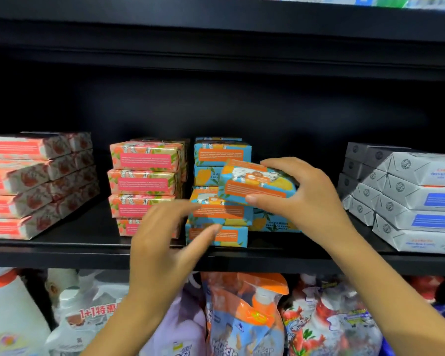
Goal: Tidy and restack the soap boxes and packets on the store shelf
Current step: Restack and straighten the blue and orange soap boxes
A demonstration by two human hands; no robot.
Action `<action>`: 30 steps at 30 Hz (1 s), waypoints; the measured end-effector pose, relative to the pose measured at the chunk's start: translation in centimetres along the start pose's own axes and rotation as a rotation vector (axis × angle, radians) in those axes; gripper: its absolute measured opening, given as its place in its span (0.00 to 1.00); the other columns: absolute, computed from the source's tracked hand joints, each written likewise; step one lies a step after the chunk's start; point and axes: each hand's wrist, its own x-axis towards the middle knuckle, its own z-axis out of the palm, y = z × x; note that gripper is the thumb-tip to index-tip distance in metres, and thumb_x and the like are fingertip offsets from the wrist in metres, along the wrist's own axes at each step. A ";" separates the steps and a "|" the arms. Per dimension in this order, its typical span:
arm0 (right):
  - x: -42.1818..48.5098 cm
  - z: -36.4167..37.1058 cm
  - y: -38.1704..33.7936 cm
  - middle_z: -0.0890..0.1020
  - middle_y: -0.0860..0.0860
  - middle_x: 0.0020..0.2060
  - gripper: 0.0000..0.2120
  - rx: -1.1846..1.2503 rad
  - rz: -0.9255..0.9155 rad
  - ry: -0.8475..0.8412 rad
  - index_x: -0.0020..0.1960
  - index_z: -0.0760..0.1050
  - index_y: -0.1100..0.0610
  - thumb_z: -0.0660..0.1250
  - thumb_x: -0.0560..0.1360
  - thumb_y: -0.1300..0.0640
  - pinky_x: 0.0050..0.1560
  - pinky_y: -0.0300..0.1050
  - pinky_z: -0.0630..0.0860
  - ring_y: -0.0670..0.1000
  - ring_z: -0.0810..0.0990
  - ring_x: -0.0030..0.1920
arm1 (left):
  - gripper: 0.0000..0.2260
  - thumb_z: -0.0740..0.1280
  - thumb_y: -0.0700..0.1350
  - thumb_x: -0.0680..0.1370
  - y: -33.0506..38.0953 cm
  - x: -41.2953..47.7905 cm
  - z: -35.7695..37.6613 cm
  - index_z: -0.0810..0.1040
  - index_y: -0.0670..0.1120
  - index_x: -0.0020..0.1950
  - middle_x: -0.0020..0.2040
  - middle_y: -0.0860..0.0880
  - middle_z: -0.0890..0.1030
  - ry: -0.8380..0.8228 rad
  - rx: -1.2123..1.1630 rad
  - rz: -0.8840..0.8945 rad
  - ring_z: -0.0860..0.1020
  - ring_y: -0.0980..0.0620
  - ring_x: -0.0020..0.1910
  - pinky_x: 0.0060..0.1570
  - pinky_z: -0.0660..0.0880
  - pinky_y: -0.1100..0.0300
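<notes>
Right hand grips blue soap packet; left hand open just beside.

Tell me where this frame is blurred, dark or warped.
Head view: left hand motion-blurred; right hand gripping the blue soap box sharper; shelf back wall lost in shadow; grey packet stack at the right edge leans outward, wide-angle distortion; small print too soft to read.

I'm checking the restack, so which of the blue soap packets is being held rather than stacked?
The tilted blue packet gripped by the right hand, in front of the blue stacks; the others lie flat, piled on one another.
</notes>
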 end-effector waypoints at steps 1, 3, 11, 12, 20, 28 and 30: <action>-0.6 -0.5 0.5 0.77 0.40 0.51 0.30 0.023 0.009 0.042 0.57 0.75 0.48 0.71 0.58 0.37 0.46 0.29 0.73 0.39 0.76 0.51 | 0.19 0.70 0.56 0.71 0.0 1.1 -0.2 0.80 0.43 0.52 0.48 0.53 0.78 -0.044 0.018 -0.005 0.75 0.58 0.49 0.50 0.70 0.69; -1.7 -1.3 1.6 0.77 0.41 0.52 0.30 0.068 0.038 0.110 0.58 0.76 0.49 0.73 0.59 0.40 0.44 0.28 0.72 0.38 0.76 0.52 | 0.24 0.69 0.61 0.71 0.0 2.9 -0.2 0.78 0.44 0.57 0.52 0.52 0.79 -0.217 0.076 -0.018 0.75 0.56 0.53 0.52 0.68 0.70; -5.6 -1.9 4.8 0.77 0.42 0.54 0.30 0.114 0.074 0.204 0.57 0.76 0.50 0.79 0.58 0.45 0.46 0.26 0.71 0.39 0.76 0.54 | 0.28 0.55 0.68 0.72 -0.4 4.2 1.2 0.77 0.45 0.51 0.49 0.48 0.79 -0.490 0.391 0.059 0.76 0.50 0.50 0.46 0.74 0.57; -5.9 -1.8 5.0 0.77 0.41 0.54 0.30 0.113 0.078 0.204 0.57 0.77 0.50 0.79 0.58 0.45 0.47 0.26 0.71 0.39 0.76 0.54 | 0.26 0.55 0.68 0.72 -0.5 4.3 1.2 0.75 0.46 0.49 0.48 0.49 0.79 -0.493 0.383 0.066 0.75 0.51 0.49 0.44 0.74 0.58; -5.9 -2.0 6.1 0.77 0.42 0.54 0.29 0.101 0.100 0.203 0.58 0.76 0.50 0.73 0.58 0.44 0.48 0.27 0.72 0.39 0.76 0.54 | 0.26 0.56 0.70 0.69 -0.5 4.4 0.8 0.69 0.49 0.50 0.48 0.50 0.78 -0.520 0.352 0.082 0.73 0.51 0.45 0.39 0.65 0.61; -1.6 -1.9 7.4 0.76 0.40 0.53 0.29 -0.001 0.102 0.071 0.57 0.76 0.48 0.73 0.58 0.41 0.50 0.27 0.70 0.39 0.74 0.54 | 0.30 0.66 0.64 0.70 0.2 2.2 -0.6 0.77 0.42 0.60 0.55 0.48 0.77 -0.318 0.143 0.113 0.74 0.50 0.54 0.52 0.68 0.63; -0.6 -1.4 7.7 0.75 0.38 0.51 0.27 -0.040 0.101 0.010 0.57 0.76 0.49 0.76 0.60 0.44 0.51 0.30 0.70 0.40 0.74 0.54 | 0.30 0.67 0.64 0.69 0.3 1.2 -1.0 0.78 0.41 0.59 0.54 0.49 0.77 -0.270 0.076 0.062 0.75 0.51 0.53 0.51 0.70 0.61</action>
